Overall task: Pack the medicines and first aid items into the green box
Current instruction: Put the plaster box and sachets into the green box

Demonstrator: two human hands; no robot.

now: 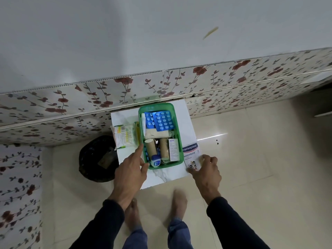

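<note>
Fingertips (202,157) of right hand (206,170) spread, touching near end of Hansaplast box (191,154), unpacked at 3 o'clock of green box (177,123); long axis 12–6. Left hand (129,169) steadies rim, fingers apart.

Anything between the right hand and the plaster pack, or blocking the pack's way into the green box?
Nothing between them: the right hand is already on the near end of the plaster pack, which lies flat right beside the green box. The way in is only over the box's right rim. The box is nearly full, so free space looks tight.
</note>
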